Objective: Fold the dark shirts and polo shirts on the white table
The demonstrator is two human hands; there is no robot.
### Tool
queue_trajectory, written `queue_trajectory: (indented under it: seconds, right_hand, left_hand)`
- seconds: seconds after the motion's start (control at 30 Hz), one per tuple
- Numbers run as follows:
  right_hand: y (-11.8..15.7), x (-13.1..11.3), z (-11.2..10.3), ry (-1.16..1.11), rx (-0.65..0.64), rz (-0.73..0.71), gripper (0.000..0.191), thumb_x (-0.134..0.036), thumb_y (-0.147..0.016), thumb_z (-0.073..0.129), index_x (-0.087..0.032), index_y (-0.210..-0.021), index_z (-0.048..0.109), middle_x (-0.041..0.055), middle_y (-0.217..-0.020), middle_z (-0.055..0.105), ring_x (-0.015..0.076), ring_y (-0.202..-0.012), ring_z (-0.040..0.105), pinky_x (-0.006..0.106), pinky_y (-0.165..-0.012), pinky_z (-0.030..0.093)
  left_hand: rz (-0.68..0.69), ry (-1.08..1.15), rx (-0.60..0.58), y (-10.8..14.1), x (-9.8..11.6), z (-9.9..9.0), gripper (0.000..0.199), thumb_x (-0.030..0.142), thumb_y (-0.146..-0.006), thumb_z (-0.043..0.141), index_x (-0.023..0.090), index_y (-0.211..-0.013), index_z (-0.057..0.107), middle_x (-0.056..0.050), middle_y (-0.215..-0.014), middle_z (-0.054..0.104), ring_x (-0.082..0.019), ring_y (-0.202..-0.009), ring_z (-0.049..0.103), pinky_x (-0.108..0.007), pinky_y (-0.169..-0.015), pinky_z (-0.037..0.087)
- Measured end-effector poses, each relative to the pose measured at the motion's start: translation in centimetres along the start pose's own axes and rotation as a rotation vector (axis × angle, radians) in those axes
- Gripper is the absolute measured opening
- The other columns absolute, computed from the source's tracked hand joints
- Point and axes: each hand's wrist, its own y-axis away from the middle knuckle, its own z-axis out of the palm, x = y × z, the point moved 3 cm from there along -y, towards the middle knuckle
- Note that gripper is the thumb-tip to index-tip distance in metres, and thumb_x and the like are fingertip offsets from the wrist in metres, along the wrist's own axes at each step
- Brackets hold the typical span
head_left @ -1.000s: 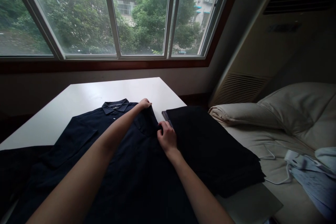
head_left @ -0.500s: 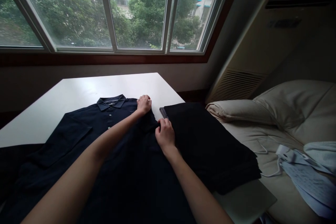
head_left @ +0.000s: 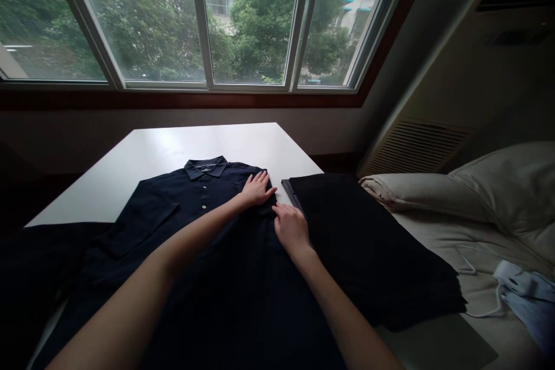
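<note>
A dark navy collared shirt (head_left: 208,266) lies front up on the white table, its collar toward the window and two pale buttons showing. My left hand (head_left: 258,189) rests flat on its right shoulder, fingers stretched out. Just nearer to me, my right hand (head_left: 291,226) has its fingers curled at the shirt's right edge, by the sleeve; the fingertips appear to pinch the cloth. Right of that hand sits a stack of folded black garments (head_left: 368,248), with a grey strip along its left edge.
The white table (head_left: 225,141) stands below a window (head_left: 165,23). More dark cloth (head_left: 39,266) lies at the left. A beige sofa (head_left: 468,202) adjoins on the right, with a white cable and light blue cloth (head_left: 524,295) on it.
My left hand has gone from curled fingers at the shoulder to lying flat, slightly nearer to me. My right hand stays at the shirt's edge. The whole view has shifted, moving things rightward.
</note>
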Motion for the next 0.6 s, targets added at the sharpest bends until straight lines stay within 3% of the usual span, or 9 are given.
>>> queue_trajectory:
  seconds: [0.23,0.37,0.47,0.6]
  right_hand:
    - [1.0,-1.0,-0.2,0.151,-0.043,0.011,0.04,-0.013,-0.09,0.042,-0.015,-0.125,0.062,0.0102,-0.135,0.059,0.0229,-0.122,0.054,0.04,-0.107,0.035]
    - [1.2,-0.8,0.3,0.162,-0.025,-0.009,0.041,-0.013,-0.09,0.041,-0.013,-0.126,0.06,0.0105,-0.135,0.059,0.0238,-0.123,0.054,0.041,-0.106,0.035]
    - [1.3,-0.5,0.5,0.132,0.009,-0.026,0.04,-0.014,-0.09,0.041,-0.014,-0.125,0.061,0.0097,-0.134,0.06,0.0232,-0.122,0.055,0.04,-0.105,0.037]
    - [1.2,-0.3,0.8,0.14,0.067,-0.059,0.04,-0.015,-0.088,0.041,-0.013,-0.123,0.061,0.012,-0.133,0.06,0.0258,-0.126,0.05,0.04,-0.104,0.038]
  left_hand:
    - [-0.078,0.039,0.008,-1.2,0.3,0.1,0.074,0.061,-0.094,0.019,0.014,-0.15,0.028,-0.01,-0.16,0.02,-0.024,-0.148,0.013,-0.048,-0.12,0.011]
    - [-0.069,0.15,0.062,0.9,-0.8,-1.5,0.064,0.053,-0.098,0.019,0.015,-0.148,0.028,-0.011,-0.159,0.023,-0.022,-0.148,0.015,-0.046,-0.12,0.013]
    - [-0.047,0.175,0.139,4.9,-3.9,-4.0,0.054,0.048,-0.099,0.027,0.018,-0.143,0.037,-0.011,-0.157,0.029,-0.021,-0.146,0.022,-0.045,-0.12,0.015]
    - [-0.125,0.065,0.183,11.6,-11.9,-8.8,0.042,0.04,-0.092,0.049,0.021,-0.129,0.051,-0.01,-0.149,0.042,-0.023,-0.142,0.032,-0.044,-0.118,0.022]
